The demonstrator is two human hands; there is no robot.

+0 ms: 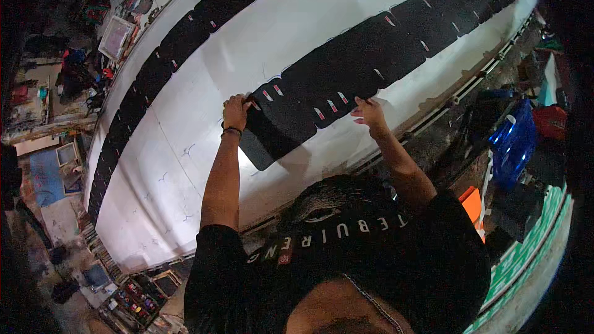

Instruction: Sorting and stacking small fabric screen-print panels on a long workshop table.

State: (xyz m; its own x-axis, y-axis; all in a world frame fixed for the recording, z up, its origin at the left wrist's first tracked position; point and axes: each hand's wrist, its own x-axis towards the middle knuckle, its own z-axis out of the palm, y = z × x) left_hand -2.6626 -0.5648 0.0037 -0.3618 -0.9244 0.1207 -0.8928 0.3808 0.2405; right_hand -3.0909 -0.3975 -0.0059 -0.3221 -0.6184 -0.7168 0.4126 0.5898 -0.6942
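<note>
A long row of overlapping black panels [352, 55], apparently cut fabric, runs diagonally over a white work table [185, 148]. Small red-and-white marks show along both sides of the row. At its near end, my left hand [235, 112] pinches the left edge of the end panel [278, 137], whose lower corner points towards me. My right hand [370, 115] is by the row's right edge, fingers apart, with nothing visible in it; whether its fingertips touch the edge is unclear. Shadows from my arms fall on the panel and table.
A second row of black panels [160, 55] follows the table's far side. A metal rail [468, 93] edges the near side. Framed screens [116, 38] and a tray of small containers [137, 304] lie left. Blue plastic [513, 144] and an orange object [471, 204] are at right.
</note>
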